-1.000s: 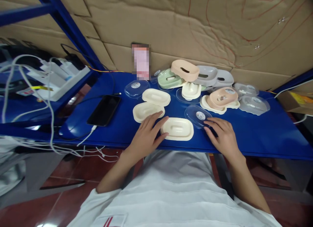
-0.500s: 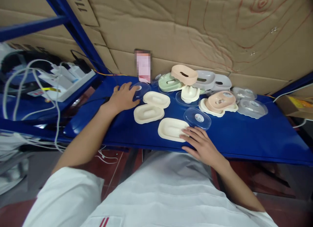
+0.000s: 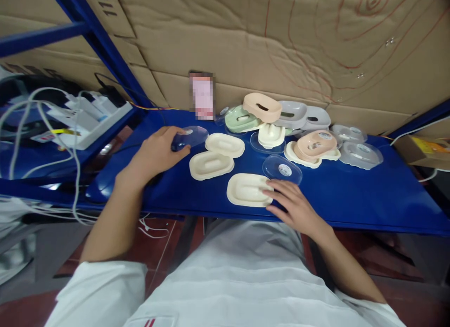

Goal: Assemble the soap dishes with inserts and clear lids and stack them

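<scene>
Picking up a clear lid, we judge: our L hand (image 3: 156, 148) pinches the clear lid (image 3: 197, 135) by its edge; R hand (image 3: 295, 206), fingers loosely spread, touches near cream dish's (image 3: 242, 190) R end. Next move prob. needs firm pinch, dish steadied.

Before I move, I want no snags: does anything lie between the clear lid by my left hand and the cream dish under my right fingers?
Yes: two more cream dishes lie on the table between the clear lid at your left hand and the front dish. Nothing visible stands above them.
</scene>
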The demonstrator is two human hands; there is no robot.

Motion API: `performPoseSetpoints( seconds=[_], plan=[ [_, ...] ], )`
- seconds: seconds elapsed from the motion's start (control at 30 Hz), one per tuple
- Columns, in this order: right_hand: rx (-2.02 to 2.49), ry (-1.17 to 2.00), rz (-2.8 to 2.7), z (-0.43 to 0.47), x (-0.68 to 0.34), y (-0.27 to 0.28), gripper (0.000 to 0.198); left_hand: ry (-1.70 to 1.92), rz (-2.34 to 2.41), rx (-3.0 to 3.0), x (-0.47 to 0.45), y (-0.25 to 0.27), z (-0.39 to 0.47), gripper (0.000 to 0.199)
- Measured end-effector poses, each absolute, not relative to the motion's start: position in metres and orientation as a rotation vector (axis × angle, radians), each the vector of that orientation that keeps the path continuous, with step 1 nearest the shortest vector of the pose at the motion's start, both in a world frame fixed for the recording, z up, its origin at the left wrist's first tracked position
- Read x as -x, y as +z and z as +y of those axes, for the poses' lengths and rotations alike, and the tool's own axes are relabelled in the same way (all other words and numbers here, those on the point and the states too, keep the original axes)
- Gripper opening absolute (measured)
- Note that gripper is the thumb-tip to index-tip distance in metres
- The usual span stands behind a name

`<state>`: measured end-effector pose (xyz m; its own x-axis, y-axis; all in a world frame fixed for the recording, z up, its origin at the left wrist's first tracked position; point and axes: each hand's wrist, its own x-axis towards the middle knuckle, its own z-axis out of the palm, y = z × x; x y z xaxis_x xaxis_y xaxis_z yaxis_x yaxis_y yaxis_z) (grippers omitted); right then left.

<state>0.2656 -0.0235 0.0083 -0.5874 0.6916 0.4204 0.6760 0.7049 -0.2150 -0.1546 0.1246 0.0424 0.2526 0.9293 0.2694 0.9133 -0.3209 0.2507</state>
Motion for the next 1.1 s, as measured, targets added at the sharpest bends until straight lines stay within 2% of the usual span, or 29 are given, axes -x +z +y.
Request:
performPoseSetpoints(
  seconds=[0.1,0.27,0.33,0.43,0.6,0.83,1.03,1.1],
  plan=[
    [1.165,-0.097,-2.367,0.012,-0.278,0.033,0.045,0.776,1.737,-2.429,0.155,0.039,0.089,0.042],
    [1.284,-0.297,-2.341,0.126,-0.279,0.067,0.058,1.07,1.652,-2.403,0.143,0.022,0.04,0.035],
    [1.308,-0.34,-2.382,0.168,-0.271,0.074,0.061,1.068,1.581,-2.422,0.137,0.013,0.032,0.032],
    [1.338,-0.319,-2.412,0.197,-0.26,0.082,0.052,0.94,1.489,-2.41,0.133,0.001,0.03,0.037],
    [1.168,-0.217,-2.288,0.134,-0.271,0.075,0.051,0.875,1.494,-2.35,0.133,-0.011,0.029,0.044],
    [1.015,0.232,-2.452,-0.009,-0.283,0.017,0.044,0.873,1.536,-2.351,0.132,-0.016,0.029,0.055],
    [0.949,0.219,-2.489,-0.02,-0.27,0.002,0.046,1.108,1.426,-2.511,0.102,0.006,0.007,0.042],
    [0.938,0.216,-2.499,-0.017,-0.268,0.001,0.045,1.005,1.227,-2.633,0.083,0.009,0.0,0.042]
  ],
)
